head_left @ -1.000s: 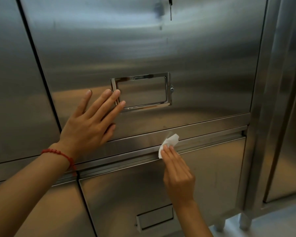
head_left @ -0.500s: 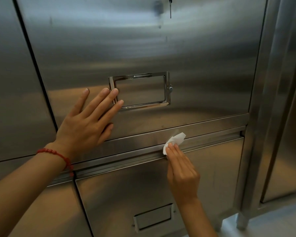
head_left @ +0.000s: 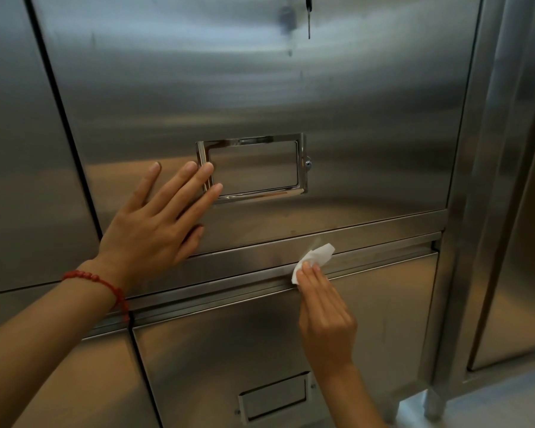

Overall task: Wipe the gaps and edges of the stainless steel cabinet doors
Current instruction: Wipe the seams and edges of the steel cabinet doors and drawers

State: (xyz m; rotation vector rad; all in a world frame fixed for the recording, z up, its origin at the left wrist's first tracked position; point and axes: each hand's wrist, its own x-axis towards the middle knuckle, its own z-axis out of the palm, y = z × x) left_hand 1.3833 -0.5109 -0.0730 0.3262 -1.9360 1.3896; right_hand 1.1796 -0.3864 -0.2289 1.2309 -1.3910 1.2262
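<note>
Your right hand (head_left: 325, 316) pressed a crumpled white wipe (head_left: 314, 259) with straight fingertips into the horizontal gap (head_left: 229, 290) between the upper door (head_left: 260, 88) and the lower door (head_left: 368, 319); whether the thumb also pinched the wipe was hidden, so I cannot tell. Your left hand (head_left: 155, 223) lay flat and spread on the upper door, holding nothing, its fingertips touching the left side of the chrome label frame (head_left: 254, 166). A red bead bracelet (head_left: 96, 281) circled that wrist. A key (head_left: 308, 13) hung near the upper door's top edge.
</note>
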